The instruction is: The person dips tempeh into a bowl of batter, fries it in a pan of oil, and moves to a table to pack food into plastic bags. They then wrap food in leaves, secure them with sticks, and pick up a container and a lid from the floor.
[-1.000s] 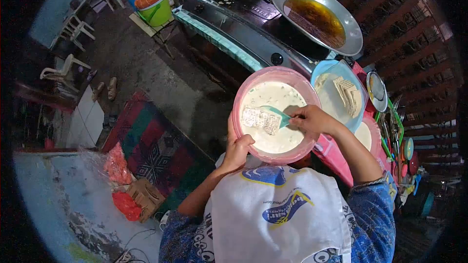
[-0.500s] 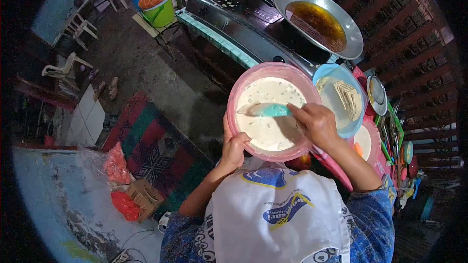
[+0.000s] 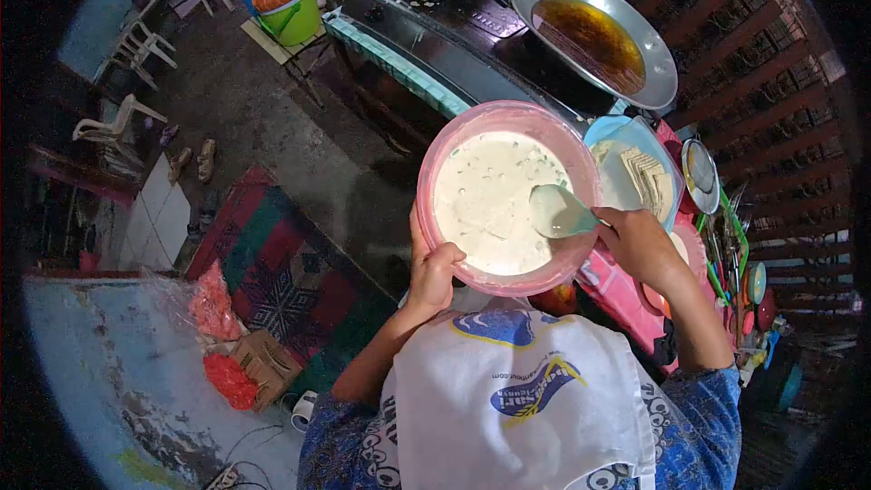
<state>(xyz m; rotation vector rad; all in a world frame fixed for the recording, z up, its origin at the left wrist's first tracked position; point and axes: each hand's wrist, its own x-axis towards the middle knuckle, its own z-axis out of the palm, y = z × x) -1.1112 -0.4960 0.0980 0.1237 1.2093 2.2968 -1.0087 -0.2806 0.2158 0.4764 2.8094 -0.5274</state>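
Bowl (image 3: 508, 116): pink, one; in front of the apron (image 3: 522, 381), taken as centre of the clock.
Batter (image 3: 485, 181): pale, green flecks, filling much of the bowl; a faint raised outline just below its centre, nature unclear.
Left hand (image 3: 434, 277): between 7 and 8 o'clock, thumb over the rim, gripping the bowl; its other fingers mostly hidden.
Right hand (image 3: 642, 243): between 3 and 4 o'clock, fingers closed narrowly on the spoon's handle.
Spoon (image 3: 556, 211): pale green, batter-coated, inside the bowl towards 3 o'clock; depth of dip cannot be told.
Tub (image 3: 615, 129): blue, between 2 and 3 o'clock, holding pale slices (image 3: 646, 180).
Wok (image 3: 660, 73): 1 o'clock, on the stove (image 3: 426, 23), containing amber oil (image 3: 590, 45).
Pan: between 11 and 12 o'clock, food inside, blue flame beneath.
Bucket (image 3: 298, 25): green, between 10 and 11 o'clock.
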